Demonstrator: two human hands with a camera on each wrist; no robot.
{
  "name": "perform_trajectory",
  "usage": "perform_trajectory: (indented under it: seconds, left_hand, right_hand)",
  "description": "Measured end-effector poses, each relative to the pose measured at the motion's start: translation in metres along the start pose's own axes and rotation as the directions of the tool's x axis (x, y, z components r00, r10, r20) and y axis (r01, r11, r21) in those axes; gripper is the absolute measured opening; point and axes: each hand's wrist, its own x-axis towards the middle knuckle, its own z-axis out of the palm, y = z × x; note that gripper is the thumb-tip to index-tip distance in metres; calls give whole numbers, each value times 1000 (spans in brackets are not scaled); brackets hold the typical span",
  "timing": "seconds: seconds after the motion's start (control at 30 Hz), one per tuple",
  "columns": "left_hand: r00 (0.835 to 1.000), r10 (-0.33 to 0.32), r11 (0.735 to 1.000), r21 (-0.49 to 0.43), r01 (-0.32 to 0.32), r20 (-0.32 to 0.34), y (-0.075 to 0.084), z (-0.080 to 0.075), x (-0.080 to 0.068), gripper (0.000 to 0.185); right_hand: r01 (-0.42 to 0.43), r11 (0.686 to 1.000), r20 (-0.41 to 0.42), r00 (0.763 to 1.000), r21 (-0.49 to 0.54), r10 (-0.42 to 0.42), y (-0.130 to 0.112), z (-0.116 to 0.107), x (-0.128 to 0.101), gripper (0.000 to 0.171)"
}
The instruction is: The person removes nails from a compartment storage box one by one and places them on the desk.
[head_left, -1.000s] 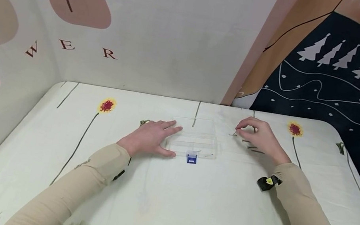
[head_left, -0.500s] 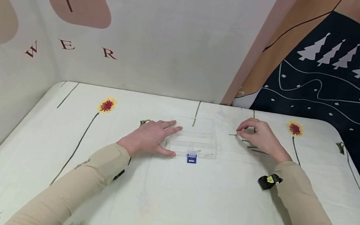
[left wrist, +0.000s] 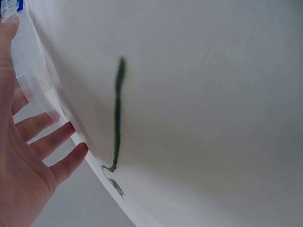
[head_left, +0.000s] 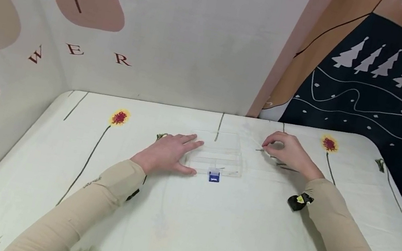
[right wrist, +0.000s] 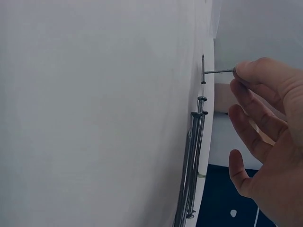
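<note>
My left hand [head_left: 168,153] lies with spread, fairly straight fingers at the left side of a clear plastic box [head_left: 235,163], touching its edge. The box has a blue latch [head_left: 214,176] at its front, and small thin items show faintly inside. To the right of the box, thumb and fingertips of my right hand [right wrist: 270,118] pinch a thin nail [right wrist: 221,71] by its head end; its other end points at the table. Beside that tip lies a short nail [right wrist: 203,64]. Several longer nails [right wrist: 191,161] lie together below my right hand, partly hidden by it in the head view.
A white flower-printed cloth [head_left: 184,221] covers the table. A pale wall hanging [head_left: 197,53] rises behind its back edge, and a dark cloth with white trees [head_left: 383,99] hangs at the right.
My right fingertips shift a little to the right, then back left, low over the short nail. The left hand and the box stay in place.
</note>
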Motion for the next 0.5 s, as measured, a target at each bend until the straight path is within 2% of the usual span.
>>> perform_trajectory:
  seconds: [0.5]
  left_hand:
    - [1000, 13, 1000, 6, -13, -8, -1, 1, 2, 85]
  right_hand:
    - [-2, 1000, 16, 1000, -8, 2, -5, 0, -1, 9]
